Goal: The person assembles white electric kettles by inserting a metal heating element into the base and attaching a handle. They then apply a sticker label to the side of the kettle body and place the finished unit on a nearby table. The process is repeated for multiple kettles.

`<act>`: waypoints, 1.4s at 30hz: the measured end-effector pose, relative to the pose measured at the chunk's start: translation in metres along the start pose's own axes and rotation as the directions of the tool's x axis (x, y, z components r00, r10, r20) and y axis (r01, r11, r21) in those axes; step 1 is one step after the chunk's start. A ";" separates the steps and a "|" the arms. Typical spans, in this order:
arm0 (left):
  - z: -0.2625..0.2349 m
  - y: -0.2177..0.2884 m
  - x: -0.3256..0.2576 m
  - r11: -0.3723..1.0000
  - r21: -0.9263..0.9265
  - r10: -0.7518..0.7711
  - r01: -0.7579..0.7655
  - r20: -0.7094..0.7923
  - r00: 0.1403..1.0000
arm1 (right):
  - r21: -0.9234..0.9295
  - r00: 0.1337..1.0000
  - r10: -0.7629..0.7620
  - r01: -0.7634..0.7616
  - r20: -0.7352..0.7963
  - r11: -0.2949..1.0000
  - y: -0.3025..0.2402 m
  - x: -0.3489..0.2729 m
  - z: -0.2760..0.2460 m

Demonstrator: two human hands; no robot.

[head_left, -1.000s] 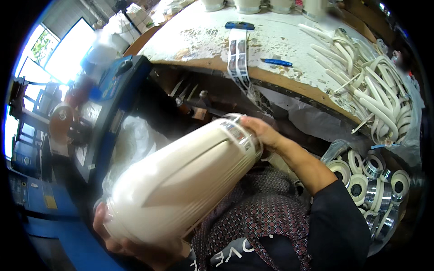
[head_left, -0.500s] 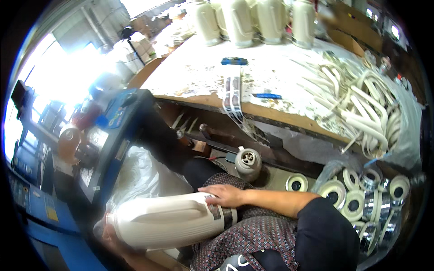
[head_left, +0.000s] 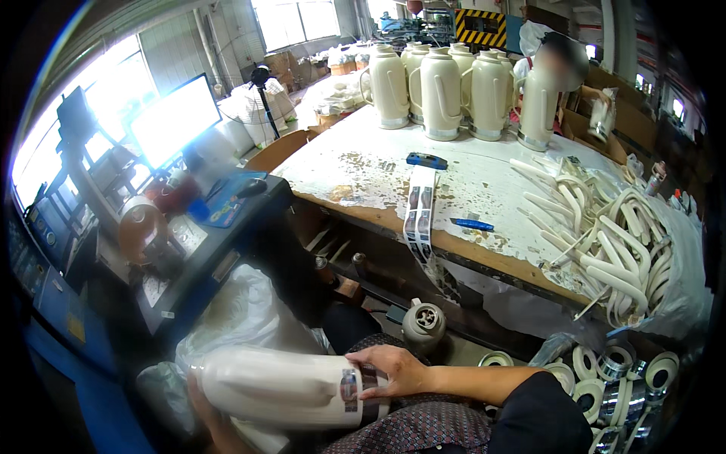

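A cream vacuum flask [head_left: 272, 384] lies on its side across my lap, its narrower end to the left. My left hand [head_left: 206, 408] cups that end, with most of its fingers hidden beneath. At the banded end, my right hand [head_left: 393, 372] grips the flask, thumb on the near side and fingers over the top. A small dark printed label [head_left: 349, 390] shows on the body beside my right thumb. On the table ahead, a strip of similar labels [head_left: 418, 216] hangs over the front edge.
Several cream flasks [head_left: 441, 94] stand at the table's back. A blue cutter [head_left: 473, 225] and a blue-black tool [head_left: 427, 160] lie nearer. White plastic handles [head_left: 620, 250] pile up at right, above metal-and-cream rings [head_left: 590, 397]. A person [head_left: 560, 68] is beyond. A monitor [head_left: 174, 121] glows left.
The flask has rolled in my hands, so its handle no longer faces up and the label shows. My right hand has shifted along the banded end. My view has tilted upward.
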State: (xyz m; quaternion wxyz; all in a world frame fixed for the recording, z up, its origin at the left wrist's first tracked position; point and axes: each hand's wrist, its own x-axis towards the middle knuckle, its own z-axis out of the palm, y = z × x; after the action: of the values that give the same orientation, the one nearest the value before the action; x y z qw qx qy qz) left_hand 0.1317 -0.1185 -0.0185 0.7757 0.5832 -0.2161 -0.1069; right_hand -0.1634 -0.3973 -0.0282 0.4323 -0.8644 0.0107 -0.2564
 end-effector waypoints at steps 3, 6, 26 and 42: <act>0.020 0.009 0.027 0.998 -0.012 0.060 -0.060 -0.003 0.998 | 0.016 0.959 -0.282 0.282 0.035 0.959 -0.021 0.032 -0.002; 0.070 0.016 0.040 0.788 0.431 0.441 -0.440 0.104 0.892 | 0.286 0.994 -0.011 -0.020 0.106 0.958 -0.041 0.062 -0.004; 0.220 -0.162 -0.087 0.615 0.372 -0.176 -0.695 0.924 0.339 | 0.142 0.409 0.172 -0.103 -0.896 0.984 0.115 0.088 -0.354; 0.230 -0.178 -0.075 0.652 0.387 -0.206 -0.652 0.918 0.340 | -0.676 0.817 0.078 -0.522 -0.571 0.520 0.273 0.119 -0.371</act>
State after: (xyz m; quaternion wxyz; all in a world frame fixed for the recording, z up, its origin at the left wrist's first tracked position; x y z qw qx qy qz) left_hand -0.0252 -0.3369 -0.1517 0.2302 0.6284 -0.7167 -0.1962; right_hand -0.1727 -0.8722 0.0016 0.0112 -0.8563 0.3861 -0.3428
